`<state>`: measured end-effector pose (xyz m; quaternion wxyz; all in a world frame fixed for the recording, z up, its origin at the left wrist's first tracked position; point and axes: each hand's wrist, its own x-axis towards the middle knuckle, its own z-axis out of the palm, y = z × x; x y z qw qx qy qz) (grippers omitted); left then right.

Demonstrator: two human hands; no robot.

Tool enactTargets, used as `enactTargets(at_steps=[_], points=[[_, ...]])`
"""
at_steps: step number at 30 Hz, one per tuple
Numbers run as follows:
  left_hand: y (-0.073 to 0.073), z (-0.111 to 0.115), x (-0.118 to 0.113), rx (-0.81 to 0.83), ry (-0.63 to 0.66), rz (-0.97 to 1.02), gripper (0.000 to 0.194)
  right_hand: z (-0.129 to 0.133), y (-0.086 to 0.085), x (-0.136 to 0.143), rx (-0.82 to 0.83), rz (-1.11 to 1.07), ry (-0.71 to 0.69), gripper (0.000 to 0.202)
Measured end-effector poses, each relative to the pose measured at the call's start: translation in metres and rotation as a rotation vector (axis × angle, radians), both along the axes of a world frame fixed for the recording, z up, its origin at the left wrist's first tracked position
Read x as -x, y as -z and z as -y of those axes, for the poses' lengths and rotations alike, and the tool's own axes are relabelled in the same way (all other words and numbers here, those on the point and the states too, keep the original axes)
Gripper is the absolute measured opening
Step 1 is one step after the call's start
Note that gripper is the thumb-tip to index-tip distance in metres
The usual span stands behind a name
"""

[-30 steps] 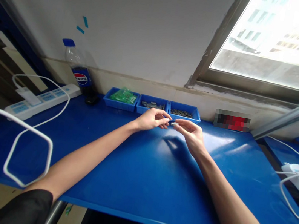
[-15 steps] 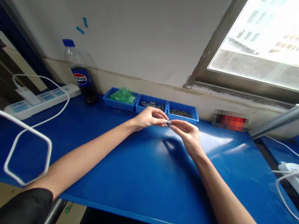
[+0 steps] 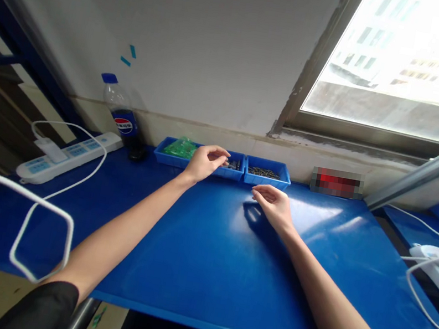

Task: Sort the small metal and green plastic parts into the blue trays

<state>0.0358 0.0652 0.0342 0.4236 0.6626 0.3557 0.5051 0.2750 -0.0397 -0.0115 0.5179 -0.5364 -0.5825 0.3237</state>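
My left hand [image 3: 204, 164] hovers at the front of the middle blue tray [image 3: 231, 175], covering part of it. Its thumb and fingers come together in a loose pinch; a small thing may sit at the tips, but I cannot make it out. Over the blue table [image 3: 184, 248], my right hand [image 3: 275, 203] has its fingers curled together, and whatever they hold is hidden. Grey metal pieces [image 3: 236, 165] lie in the middle tray. Thin dark metal parts, like screws or pins [image 3: 263, 172], fill the right tray [image 3: 267, 182]. Green plastic pieces [image 3: 180, 147] are in the left tray [image 3: 164, 158].
A cola bottle [image 3: 124, 121] stands at the back left by a white power strip [image 3: 73, 154]. A white cable [image 3: 70, 229] loops near my left forearm. At the back right are a blurred red box [image 3: 336, 183] and a slanted metal bar [image 3: 422, 159].
My hands were together at a small grey metal piece; now they are apart. The left has moved left to the middle tray, and the right slightly down. The view has shifted a little.
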Motion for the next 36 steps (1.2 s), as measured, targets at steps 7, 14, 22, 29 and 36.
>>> enactTargets(at_steps=[7, 14, 22, 29, 36], points=[[0.005, 0.030, -0.007, -0.126, 0.273, -0.545, 0.019, 0.002, -0.003, -0.004, -0.099, 0.353, 0.093, 0.054], [0.025, 0.037, -0.009, -0.158, 0.379, -0.657, 0.021, 0.004, 0.006, -0.005, -0.102, 0.650, -0.052, 0.050], [0.036, 0.047, -0.003, -0.147, 0.302, -0.616, 0.020, 0.006, 0.006, -0.002, -0.119, 0.848, -0.075, 0.049], [0.040, 0.053, -0.001, -0.171, 0.233, -0.570, 0.017, 0.003, 0.012, 0.005, -0.070, 0.949, -0.023, 0.050], [0.045, 0.054, -0.001, -0.213, 0.191, -0.566, 0.021, 0.004, 0.008, 0.016, -0.043, 0.993, 0.011, 0.047]])
